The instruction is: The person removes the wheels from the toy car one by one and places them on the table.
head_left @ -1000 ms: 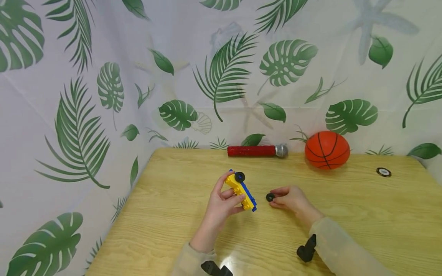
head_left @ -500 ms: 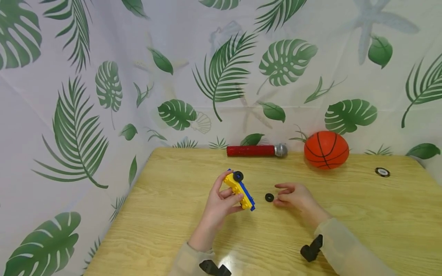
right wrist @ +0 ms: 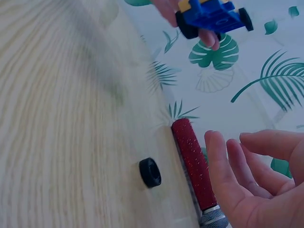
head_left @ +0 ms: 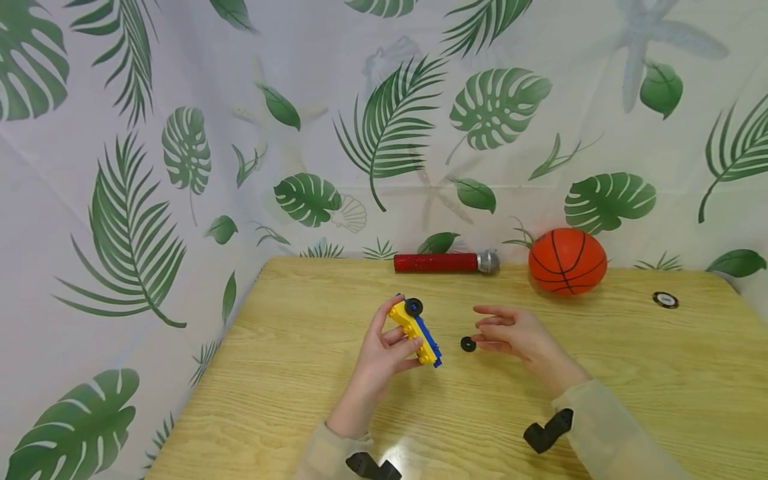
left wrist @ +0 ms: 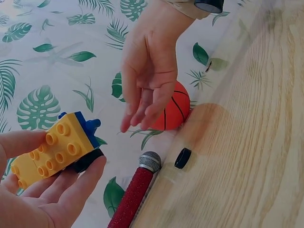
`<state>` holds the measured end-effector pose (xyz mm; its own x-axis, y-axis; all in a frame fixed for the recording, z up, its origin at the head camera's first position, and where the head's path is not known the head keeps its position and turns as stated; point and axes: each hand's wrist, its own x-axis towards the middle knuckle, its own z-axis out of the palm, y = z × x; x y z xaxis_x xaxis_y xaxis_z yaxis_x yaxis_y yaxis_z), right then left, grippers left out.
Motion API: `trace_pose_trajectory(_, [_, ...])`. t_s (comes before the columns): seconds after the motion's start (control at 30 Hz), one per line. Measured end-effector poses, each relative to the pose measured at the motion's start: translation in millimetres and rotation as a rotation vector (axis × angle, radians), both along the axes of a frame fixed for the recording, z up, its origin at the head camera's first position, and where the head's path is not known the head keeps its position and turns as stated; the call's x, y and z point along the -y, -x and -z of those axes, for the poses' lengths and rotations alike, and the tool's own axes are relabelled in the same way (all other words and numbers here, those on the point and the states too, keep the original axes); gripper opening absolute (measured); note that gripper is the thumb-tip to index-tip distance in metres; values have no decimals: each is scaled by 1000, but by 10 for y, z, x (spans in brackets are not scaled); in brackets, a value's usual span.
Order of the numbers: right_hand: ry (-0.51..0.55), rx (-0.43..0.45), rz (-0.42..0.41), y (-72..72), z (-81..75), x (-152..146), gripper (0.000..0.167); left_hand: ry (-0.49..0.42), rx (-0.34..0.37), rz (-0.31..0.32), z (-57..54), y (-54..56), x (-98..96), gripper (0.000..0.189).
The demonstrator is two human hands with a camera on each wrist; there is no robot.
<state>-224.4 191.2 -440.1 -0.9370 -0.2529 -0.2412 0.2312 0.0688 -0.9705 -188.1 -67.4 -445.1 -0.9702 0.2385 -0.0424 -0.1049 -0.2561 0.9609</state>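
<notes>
My left hand (head_left: 381, 353) grips a toy car (head_left: 420, 337) of yellow studded bricks on a blue chassis, raised over the table and tilted. One black wheel (head_left: 414, 307) shows at its far end in the head view. From the right wrist view, its blue underside (right wrist: 216, 16) has black wheels on both sides. A loose black tire (head_left: 468, 344) rests on the wooden table. Just to the right of it hovers my right hand (head_left: 522, 339), fingers spread and loosely bent with nothing between them. In the left wrist view this tire (left wrist: 183, 158) stands apart from the right hand's fingertips.
A red microphone (head_left: 437, 263) with a silver head lies along the table's back edge. Right of it sits an orange toy basketball (head_left: 567, 261). A black-and-white round chip (head_left: 666, 300) lies farther right. Leaf-print cloth (head_left: 336, 147) hangs behind and on the left.
My right hand has let go of the black tire, leaving it on the table, and has opened and drawn back slightly to the right. The left hand keeps its hold on the toy car.
</notes>
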Motion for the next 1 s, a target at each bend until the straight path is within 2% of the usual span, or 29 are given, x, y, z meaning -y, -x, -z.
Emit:
trace_pose_trajectory(0.2, [14, -46, -49, -39, -77, 17, 59, 0, 5, 3, 0, -14, 1, 77])
trace_pose_trajectory(0.4, [15, -68, -54, -83, -164, 49, 58, -16, 11, 0, -2, -22, -6, 82])
trace_pose_trajectory(0.87, [-15, -116, -41, -178, -321, 137, 54, 30, -2, -6, -14, -21, -35, 69])
trace_pose_trajectory(1.0, [-7, -141, -53, -200, -363, 148, 53, 40, 19, -7, -19, -19, -53, 69])
